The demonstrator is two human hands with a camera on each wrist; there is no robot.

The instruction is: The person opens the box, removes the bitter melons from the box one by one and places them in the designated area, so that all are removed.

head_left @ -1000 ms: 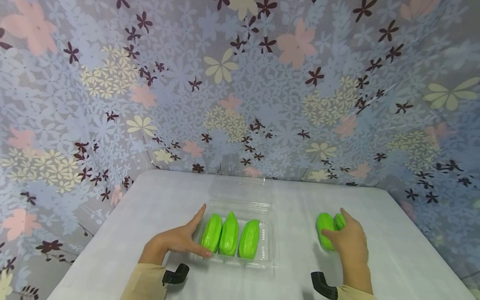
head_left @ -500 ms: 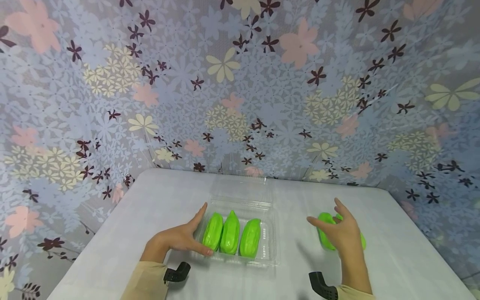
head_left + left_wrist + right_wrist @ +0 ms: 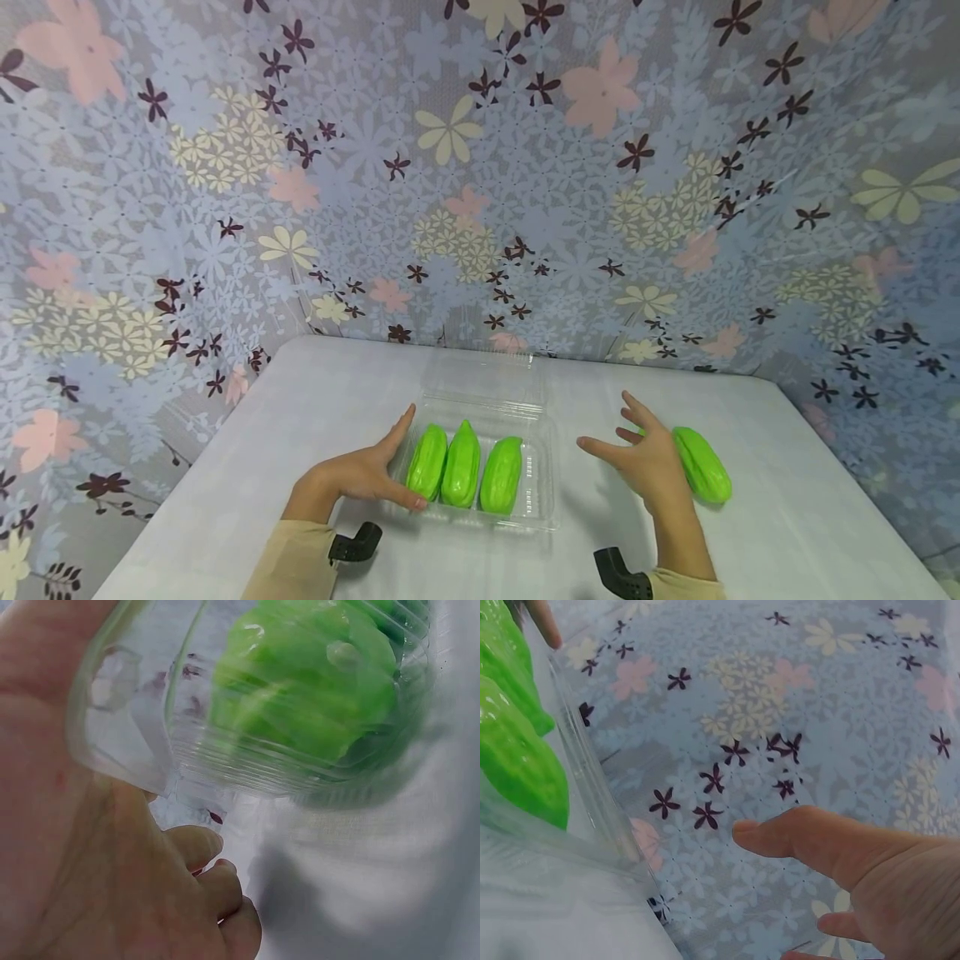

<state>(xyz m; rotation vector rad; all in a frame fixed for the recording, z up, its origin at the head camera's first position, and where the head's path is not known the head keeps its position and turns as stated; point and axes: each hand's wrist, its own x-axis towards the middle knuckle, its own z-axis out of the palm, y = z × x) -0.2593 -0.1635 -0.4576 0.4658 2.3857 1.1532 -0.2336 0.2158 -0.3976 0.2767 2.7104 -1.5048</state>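
Note:
Three bright green, ridged, elongated fruit-like pieces (image 3: 462,467) lie side by side in a clear plastic clamshell box (image 3: 542,492), whose lid is folded back. Along the box's left side rests my left hand (image 3: 358,475), thumb by the near corner and index finger by the far one. In the left wrist view, the box wall (image 3: 240,772) lies against that hand. My right hand (image 3: 637,458) hovers right of the box, fingers spread and holding nothing. A fourth green piece (image 3: 703,465) lies beyond its wrist; another is almost wholly hidden behind the hand.
The white tabletop (image 3: 337,383) runs back to a flower-patterned cloth backdrop (image 3: 480,208). The clear lid (image 3: 483,375) lies flat behind the box. At each sleeve sits a black wrist mount (image 3: 356,546).
My right hand has drawn left, away from above the two loose green pieces, and uncovered the right one. The left hand and the box have stayed in place.

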